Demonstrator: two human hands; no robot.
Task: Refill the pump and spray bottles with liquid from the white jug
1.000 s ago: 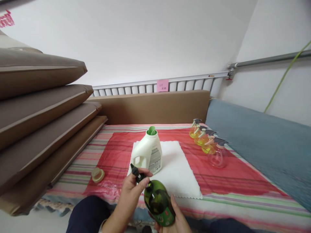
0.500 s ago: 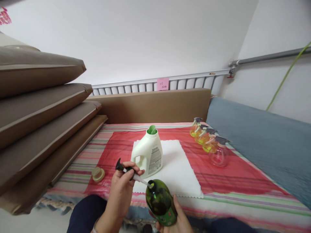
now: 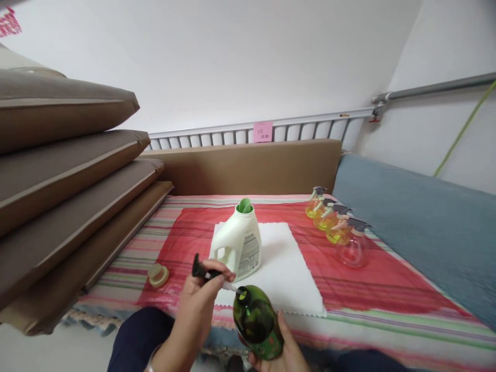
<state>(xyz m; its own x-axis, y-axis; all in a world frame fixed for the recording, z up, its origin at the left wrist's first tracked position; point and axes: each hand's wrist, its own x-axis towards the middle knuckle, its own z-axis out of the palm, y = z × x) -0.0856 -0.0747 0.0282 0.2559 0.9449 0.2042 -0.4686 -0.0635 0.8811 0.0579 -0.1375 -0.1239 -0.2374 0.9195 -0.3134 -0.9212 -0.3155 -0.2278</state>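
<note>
One green bottle [image 3: 256, 323] tilts over the near edge of the bed [image 3: 406, 323], cupped from below by the right hand [image 3: 287, 354]. The left hand [image 3: 197, 305] pinches one black pump [image 3: 201, 269], its tube in the bottle's neck. Beyond stands one white jug [image 3: 237, 243] on one white cloth [image 3: 289, 274]. One cap [image 3: 158, 274] lies near the left edge and four spray bottles [image 3: 341, 232] stand along the right edge.

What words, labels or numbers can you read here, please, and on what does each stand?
Nothing reads clearly.
Pink note: handwritten figures, too small to read.
White jug label: print too blurred.
Red marks at top left: cut off, unreadable.
Green bottle label: too small.
</note>
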